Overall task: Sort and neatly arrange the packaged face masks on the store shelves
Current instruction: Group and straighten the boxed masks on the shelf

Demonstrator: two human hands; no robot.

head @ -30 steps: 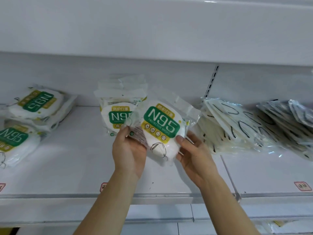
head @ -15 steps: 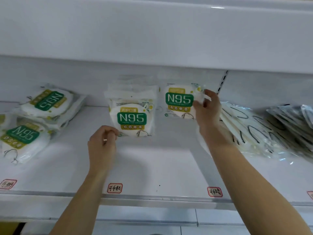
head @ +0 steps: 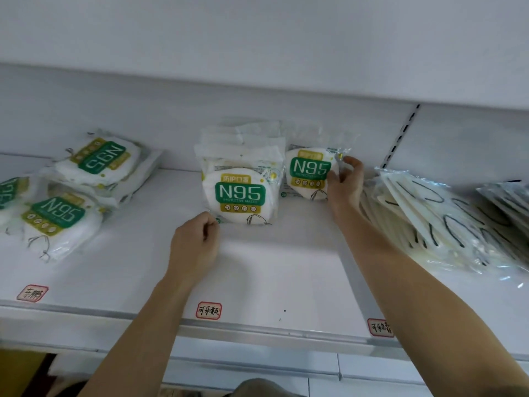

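A white N95 mask pack (head: 310,171) with a green label stands upright against the back wall of the white shelf (head: 274,270). My right hand (head: 345,184) grips its right edge. To its left stands a row of the same N95 packs (head: 242,193), leaning upright. My left hand (head: 197,243) hovers just below the row's lower left corner with its fingers curled and nothing in them.
Loose N95 packs (head: 61,213) lie flat in a jumble at the left, another N95 pack (head: 101,160) behind them. Flat clear packs of masks with black ear loops (head: 435,213) lean in a slanted stack at the right. Red-bordered labels (head: 209,310) sit along the shelf's front edge.
My right hand carried the N95 pack from in front of me to the back of the shelf and stood it beside the row. My left hand let go and dropped towards the row's corner.
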